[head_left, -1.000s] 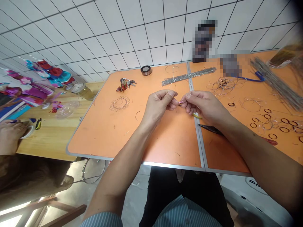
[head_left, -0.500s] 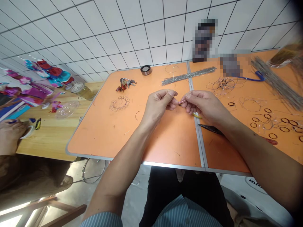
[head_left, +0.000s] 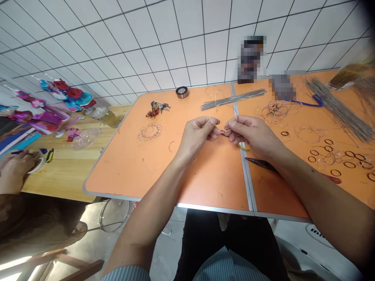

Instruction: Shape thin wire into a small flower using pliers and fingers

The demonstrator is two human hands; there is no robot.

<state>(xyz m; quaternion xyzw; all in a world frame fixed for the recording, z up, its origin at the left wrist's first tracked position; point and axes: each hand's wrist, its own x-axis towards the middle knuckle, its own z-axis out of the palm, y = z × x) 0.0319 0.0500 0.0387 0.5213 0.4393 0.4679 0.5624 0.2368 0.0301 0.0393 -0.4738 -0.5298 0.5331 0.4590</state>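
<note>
Above the orange table [head_left: 205, 179], my left hand [head_left: 197, 132] is closed, thumb against forefinger in a pinch. My right hand [head_left: 252, 134] is pinched too, a short way to the right. Between the two sets of fingertips shows a short, thin pinkish-copper wire [head_left: 223, 133]; both hands appear to grip it, though the fingers cover most of it. Below my right hand lie a curved yellow piece [head_left: 243, 146] and a dark pointed tool [head_left: 260, 162], partly hidden by my forearm. A looped wire ring [head_left: 149, 132] lies left of my left hand.
Behind my hands lie a bundle of straight wires [head_left: 234, 99], a tape roll [head_left: 182, 92] and keys [head_left: 158, 108]. Several dark rings [head_left: 335, 172] and tangled wires [head_left: 274, 110] are at right. Another person's hand [head_left: 17, 169] rests at the wooden table [head_left: 58, 177] on the left.
The view has tilted slightly, so the table's far side sits lower in the picture. My hands stay close together, with only a small shift of the fingers around the wire.
</note>
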